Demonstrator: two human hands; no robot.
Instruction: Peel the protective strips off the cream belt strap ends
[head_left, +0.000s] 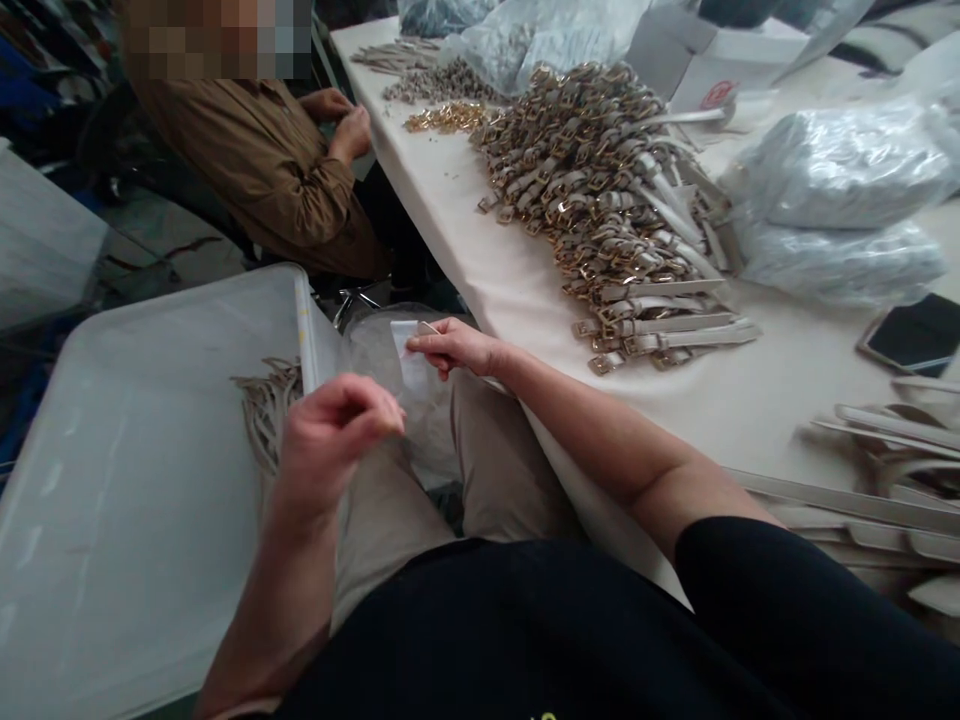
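Observation:
My right hand (459, 345) reaches out over my lap, its fingers closed on a flat white slip (406, 352) that hangs down from them. Something thin and pale sticks up by the thumb, too small to name. My left hand (337, 430) is raised beside the plastic bin, with thumb and fingers pinched together. Whether anything is between those fingertips, I cannot make out. Below the right hand lies a clear plastic bag (375, 345). Several pale straps (266, 410) lie in the white bin (150, 310), partly hidden behind my left hand.
A cloth-covered table (480, 270) on my right carries a big heap of buckled straps (585, 170), gold-coloured small parts (450, 118), plastic-wrapped packs (847, 170), a phone (915, 335) and loose straps (900, 440). Another person in a brown sleeve (262, 185) sits at its far left side.

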